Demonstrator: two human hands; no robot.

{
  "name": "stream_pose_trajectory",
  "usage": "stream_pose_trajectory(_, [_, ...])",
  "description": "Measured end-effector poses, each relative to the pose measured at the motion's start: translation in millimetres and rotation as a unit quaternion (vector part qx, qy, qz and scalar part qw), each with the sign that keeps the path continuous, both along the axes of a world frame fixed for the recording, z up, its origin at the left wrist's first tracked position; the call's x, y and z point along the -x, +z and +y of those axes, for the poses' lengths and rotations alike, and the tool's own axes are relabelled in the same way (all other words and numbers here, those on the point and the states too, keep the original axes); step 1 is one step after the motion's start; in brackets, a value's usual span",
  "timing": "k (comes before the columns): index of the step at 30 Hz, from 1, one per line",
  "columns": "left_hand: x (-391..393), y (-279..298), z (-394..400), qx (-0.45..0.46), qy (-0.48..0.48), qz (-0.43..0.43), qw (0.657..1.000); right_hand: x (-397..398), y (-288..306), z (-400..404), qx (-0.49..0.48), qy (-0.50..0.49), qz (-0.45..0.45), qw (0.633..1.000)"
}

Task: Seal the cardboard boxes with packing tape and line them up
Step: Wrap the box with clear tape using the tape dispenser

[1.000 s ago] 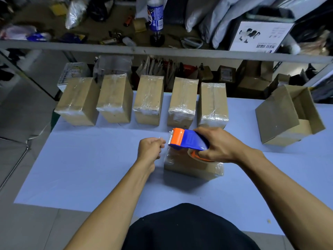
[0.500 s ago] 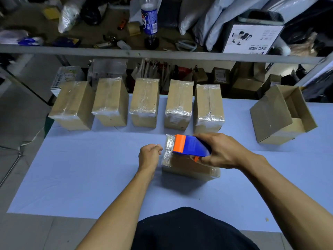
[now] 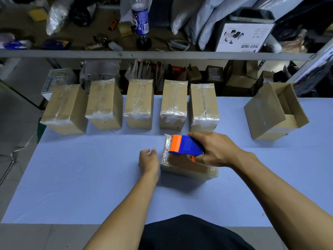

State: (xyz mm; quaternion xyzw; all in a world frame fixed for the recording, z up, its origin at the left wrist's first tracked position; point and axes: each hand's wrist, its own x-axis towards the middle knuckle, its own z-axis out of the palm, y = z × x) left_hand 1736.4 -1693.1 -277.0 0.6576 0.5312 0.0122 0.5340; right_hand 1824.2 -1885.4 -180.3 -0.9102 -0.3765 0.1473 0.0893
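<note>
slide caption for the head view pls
Right hand runs orange-and-blue tape dispenser over brown cardboard box; left hand beside it.

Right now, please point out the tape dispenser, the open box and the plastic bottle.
tape dispenser [image 3: 187, 146]: head view, on its blue body.
open box [image 3: 264, 112]: head view, on its raised flap.
plastic bottle [image 3: 140, 20]: head view, on its blue label.

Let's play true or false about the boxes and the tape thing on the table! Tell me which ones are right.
1. Five taped boxes stand in a row at the back. True.
2. The right hand holds the tape dispenser. True.
3. The dispenser is green. False: it is orange and blue.
4. The left hand grips the dispenser. False: it holds nothing, beside the near box.
5. The open box sits on the right. True.
</note>
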Motion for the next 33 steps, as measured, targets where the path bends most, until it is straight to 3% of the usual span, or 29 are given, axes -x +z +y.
stream_pose_trajectory(1, [2, 9, 0, -0.053, -0.009, -0.037, 0.998, 0, -1, 0, -0.001, -0.002, -0.001, 1.000])
stream_pose_trajectory(3, [11, 21, 0, -0.154, -0.133, -0.118, 0.972, 0, -1, 0, 0.002, -0.005, -0.005, 1.000])
stream_pose_trajectory(6, [26, 20, -3, -0.196, -0.461, -0.148, 0.853, -1, 1, -1, 0.010, -0.006, -0.007, 1.000])
stream_pose_trajectory(8, [31, 10, -1, -0.231, -0.566, -0.120, 0.783, 0, 1, 0, 0.011, -0.003, -0.002, 1.000])
stream_pose_trajectory(9, [30, 6, 0, -0.256, -0.580, -0.109, 0.765, -1, 1, 1, 0.014, 0.000, -0.002, 1.000])
stream_pose_trajectory(12, [30, -1, -1, -0.301, -0.565, -0.088, 0.764, -4, 2, 1, 0.023, 0.012, 0.006, 1.000])
stream_pose_trajectory(18, [28, -1, -8, -0.297, -0.553, -0.066, 0.776, 5, 4, -24, -0.017, 0.004, 0.030, 0.999])
stream_pose_trajectory(22, [24, 2, -9, -0.345, -0.571, -0.028, 0.744, 0, 6, -64, -0.041, -0.015, 0.008, 0.999])
stream_pose_trajectory(25, [24, 4, -9, -0.345, -0.563, -0.017, 0.751, 0, 1, -110, -0.012, -0.022, 0.013, 1.000])
stream_pose_trajectory(30, [24, 6, -14, -0.360, -0.573, -0.001, 0.737, 19, -23, -148, -0.102, -0.068, 0.071, 0.990])
stream_pose_trajectory(33, [24, 8, -17, -0.403, -0.584, 0.021, 0.704, 23, -38, -154, -0.123, -0.073, 0.070, 0.987])
